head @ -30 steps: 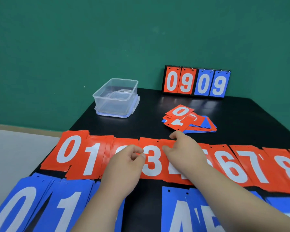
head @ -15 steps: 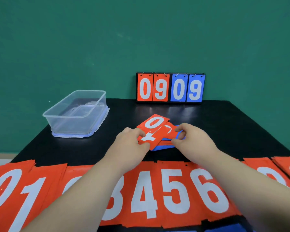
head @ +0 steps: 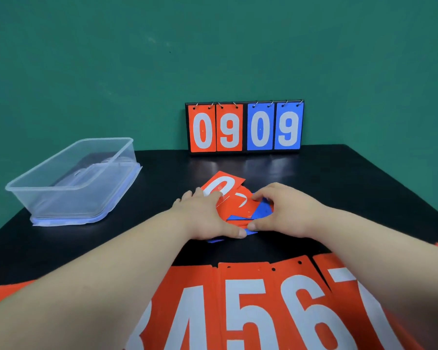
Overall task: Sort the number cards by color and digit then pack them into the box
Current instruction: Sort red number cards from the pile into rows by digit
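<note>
Where left hand (head: 203, 218) faces right hand (head: 288, 210), cards (head: 239, 207) sit.

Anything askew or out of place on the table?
Only the loose pile, held between the left hand and right hand: red and blue cards mixed and fanned at odd angles.

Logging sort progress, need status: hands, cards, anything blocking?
Left hand, right hand: both grip the loose pile. Box to its left, no cards inside. Nothing between pile and box.
</note>
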